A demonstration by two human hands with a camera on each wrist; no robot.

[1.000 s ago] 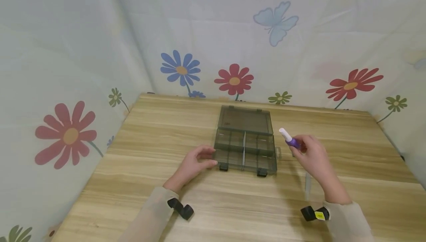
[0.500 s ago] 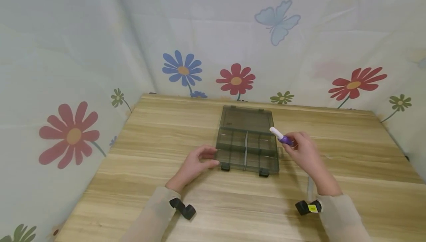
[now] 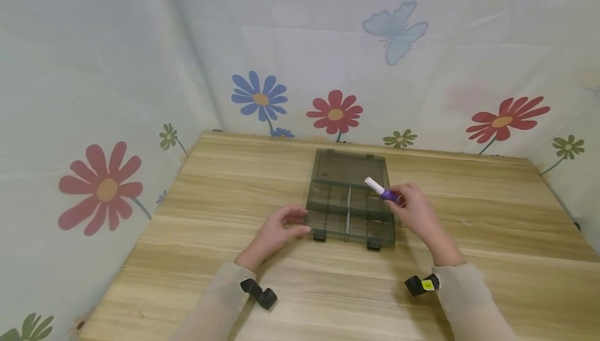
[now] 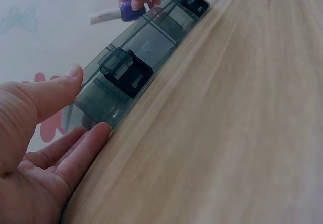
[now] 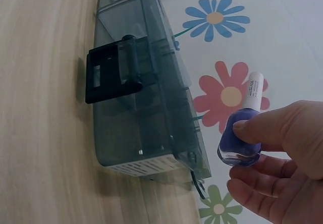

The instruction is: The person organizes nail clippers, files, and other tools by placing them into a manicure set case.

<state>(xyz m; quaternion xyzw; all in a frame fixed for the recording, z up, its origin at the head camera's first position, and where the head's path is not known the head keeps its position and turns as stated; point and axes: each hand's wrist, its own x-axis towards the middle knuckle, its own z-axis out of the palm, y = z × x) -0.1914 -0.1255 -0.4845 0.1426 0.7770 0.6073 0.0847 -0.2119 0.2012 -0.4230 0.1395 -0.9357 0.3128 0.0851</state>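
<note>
A smoky, see-through compartment box point(image 3: 339, 164) lies on the table with its lid folded back and its sections exposed. My left hand point(image 3: 281, 226) holds the box's left end, its thumb near the upper edge and its fingers low beside the wall in the left wrist view. Above the box's right side, my right hand point(image 3: 414, 210) pinches a purple nail polish bottle point(image 5: 241, 135) between thumb and fingers. Its white cap point(image 5: 254, 92) points up and to the left in the head view. The bottle is clear of the box.
Two black latches point(image 3: 373, 244) hang along the box's front edge. A pale divider point(image 3: 349, 211) splits its sections. The wooden table point(image 3: 234, 174) ends at a flower-printed cloth point(image 3: 300, 44) behind and at both sides.
My right hand has carried the nail polish bottle leftward, from beside the box to above its right side. The left hand stays at the box's left end.
</note>
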